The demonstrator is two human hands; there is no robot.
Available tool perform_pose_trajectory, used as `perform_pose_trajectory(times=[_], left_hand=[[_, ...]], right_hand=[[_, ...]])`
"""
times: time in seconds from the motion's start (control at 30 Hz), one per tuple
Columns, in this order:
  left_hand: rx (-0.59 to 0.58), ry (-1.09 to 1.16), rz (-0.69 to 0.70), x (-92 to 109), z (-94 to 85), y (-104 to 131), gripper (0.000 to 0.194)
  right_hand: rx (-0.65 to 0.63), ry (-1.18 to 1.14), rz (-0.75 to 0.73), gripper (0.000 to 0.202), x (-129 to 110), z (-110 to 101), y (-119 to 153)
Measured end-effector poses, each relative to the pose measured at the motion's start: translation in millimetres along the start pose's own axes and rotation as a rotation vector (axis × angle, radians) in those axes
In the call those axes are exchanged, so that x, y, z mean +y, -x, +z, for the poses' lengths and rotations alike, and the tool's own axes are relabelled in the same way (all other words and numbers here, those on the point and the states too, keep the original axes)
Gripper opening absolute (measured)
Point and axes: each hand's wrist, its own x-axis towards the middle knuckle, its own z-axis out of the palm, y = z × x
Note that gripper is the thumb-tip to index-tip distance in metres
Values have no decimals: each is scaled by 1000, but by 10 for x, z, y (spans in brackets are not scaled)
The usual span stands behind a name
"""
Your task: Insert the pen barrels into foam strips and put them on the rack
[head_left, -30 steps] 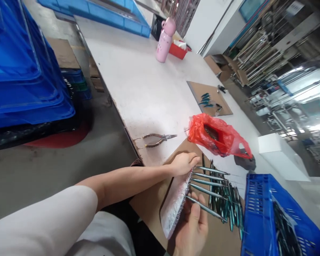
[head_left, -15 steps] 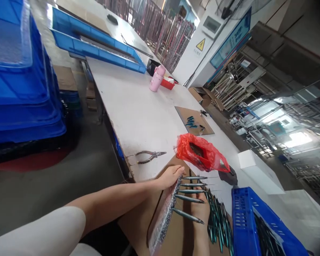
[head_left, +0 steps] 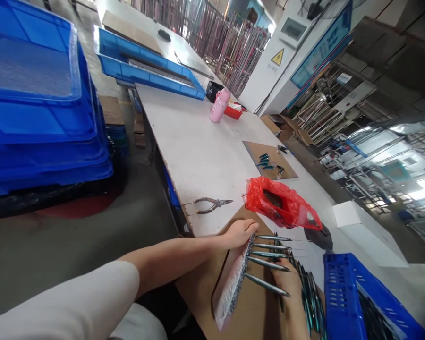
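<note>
My left hand (head_left: 241, 232) is closed on the upper end of a long pale foam strip (head_left: 230, 288) with a speckled edge, held tilted over a brown board (head_left: 205, 307). Several slim teal spindle-shaped pieces (head_left: 267, 260) with thin wire tips stick out sideways from that edge. Beyond them, partly hidden, my right hand (head_left: 288, 278) has its fingers curled in. A dark spindle-shaped piece (head_left: 282, 302) shows above and below those fingers. Beside this hand lies a pile of the same teal pieces (head_left: 310, 297).
Long-nose pliers (head_left: 214, 205) and a red plastic bag (head_left: 283, 200) lie on the white table (head_left: 194, 146). A blue basket (head_left: 343, 288) holds more pieces at right. Farther off are a board with small pieces (head_left: 286, 170), a pink bottle (head_left: 219, 106) and a blue tray (head_left: 152, 78). Blue crates (head_left: 49, 156) stack at left.
The whole view has shifted, so things appear farther right. My right hand has come a little closer to the pile, while my left hand keeps its hold on the foam strip.
</note>
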Motion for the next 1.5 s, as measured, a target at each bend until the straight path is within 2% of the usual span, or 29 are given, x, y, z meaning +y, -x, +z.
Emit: perform_pose_trajectory(times=[0.1,0.17,0.23,0.3,0.4,0.47,0.5,0.67,0.8,0.93,1.2,1.37,1.5], left_hand=[[-1,-178,-34,22,22,-12,42],[-16,-256,-60,32,41,-17,42],[-42,-300,-73,48,53,-17,40],[-61,-328,-77,73,54,-13,39],[-69,-359,-97,110,48,-7,39],[-68,-374,-110,117,49,-5,39],[-68,-379,-110,113,52,-6,39],[-75,-398,-89,59,87,-18,40],[-89,-436,-91,61,115,-31,42],[-115,-466,-107,105,121,-34,41],[-93,-441,-75,93,128,-28,39],[-95,-438,-74,93,124,-29,40],[-96,-442,-68,107,106,-27,38]], right_hand=[[-7,-125,124,39,248,-63,407],[95,-373,258,50,380,-28,730],[202,-550,372,51,453,53,1031],[198,-555,406,48,453,138,1261],[193,-345,401,42,335,219,1452],[253,-215,387,39,221,255,1515],[286,-235,377,38,165,275,1538],[330,-925,422,40,-72,420,1637],[227,-1163,462,37,-217,493,1673],[135,-1197,501,39,-304,489,1658],[132,-1249,614,33,-350,421,1621],[69,-1166,602,30,-327,390,1616],[80,-1217,670,28,-324,376,1606]])
